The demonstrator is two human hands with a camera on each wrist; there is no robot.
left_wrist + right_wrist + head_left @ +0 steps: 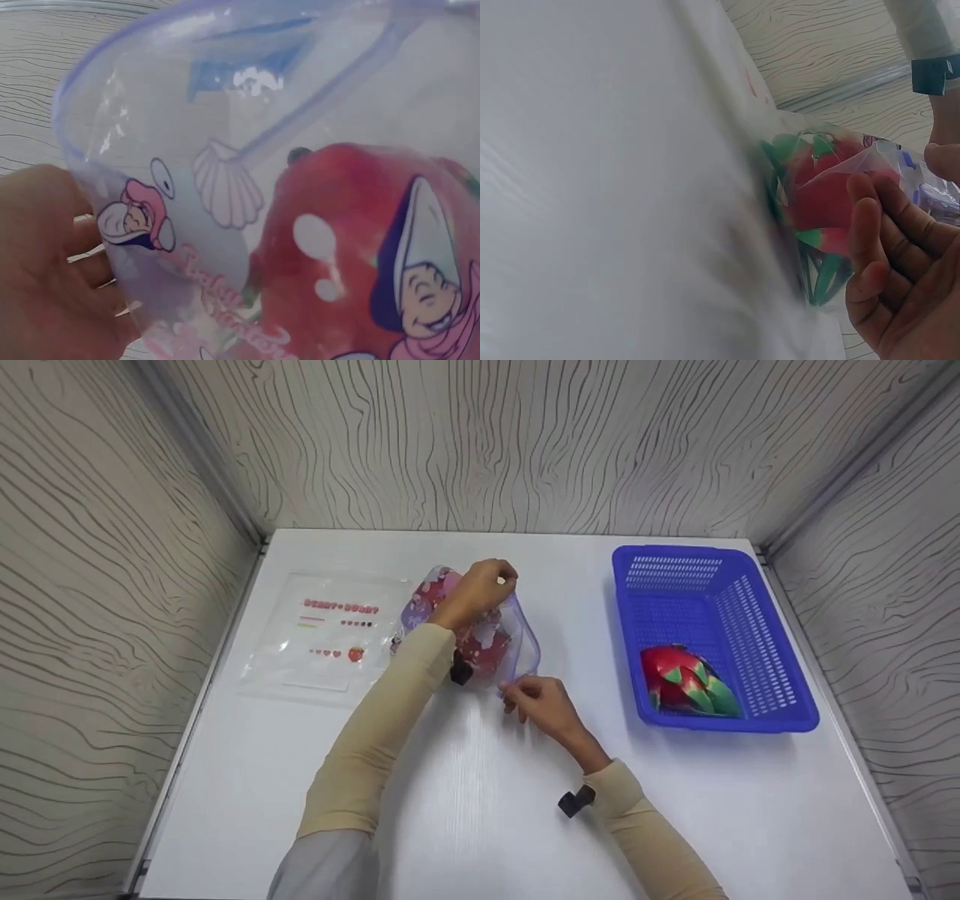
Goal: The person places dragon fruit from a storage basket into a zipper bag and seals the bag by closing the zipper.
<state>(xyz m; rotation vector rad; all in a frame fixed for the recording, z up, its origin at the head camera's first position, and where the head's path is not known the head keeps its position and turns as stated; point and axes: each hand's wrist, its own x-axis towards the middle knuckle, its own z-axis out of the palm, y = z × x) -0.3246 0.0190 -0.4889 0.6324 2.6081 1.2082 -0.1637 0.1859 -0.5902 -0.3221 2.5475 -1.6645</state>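
Note:
A clear plastic bag with a lilac edge and printed cartoon figures lies mid-table. Through its side shows a red dragon fruit with green-tipped scales, seen also in the right wrist view. My left hand reaches across the bag and pinches its edge on the far side. At the near end of the lilac-edged opening, my right hand pinches a corner between thumb and fingers. The opening gapes toward the right between both hands. In the left wrist view, the bag hides part of the left fingers.
To the right stands a blue perforated basket holding another red-and-green dragon fruit. A flat clear bag with red lettering and small fruit prints lies at the left, close to the first bag. Wood-patterned panels enclose the white table.

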